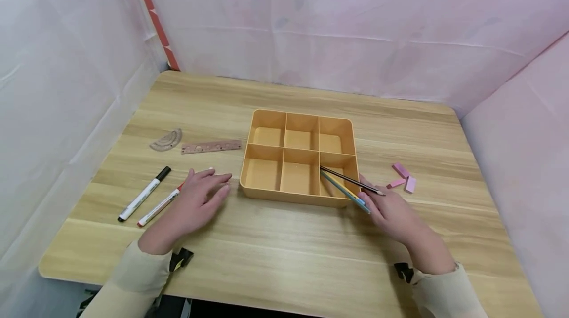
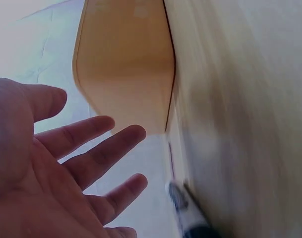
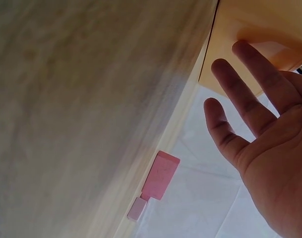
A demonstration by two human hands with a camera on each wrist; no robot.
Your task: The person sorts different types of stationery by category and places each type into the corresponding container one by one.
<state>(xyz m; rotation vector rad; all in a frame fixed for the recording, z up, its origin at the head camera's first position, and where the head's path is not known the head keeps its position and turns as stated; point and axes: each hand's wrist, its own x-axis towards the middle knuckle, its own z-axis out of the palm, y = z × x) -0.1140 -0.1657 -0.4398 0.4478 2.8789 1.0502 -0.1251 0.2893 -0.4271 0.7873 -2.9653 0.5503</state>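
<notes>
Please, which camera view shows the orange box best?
The head view: it shows nearly all the orange box and its inside from above. Each wrist view shows only part of its outside, close up.

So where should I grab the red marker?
Probably pinch the red marker mid-barrel from above, thumb and finger on its long sides: it lies flat, long and thin. The left hand hides its far end, but the gap towards the black marker should leave finger room.

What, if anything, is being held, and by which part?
Left hand: nothing. Right hand: at the near ends of the slim black, yellow and blue pencils, but whether it grips them cannot be told.
</notes>
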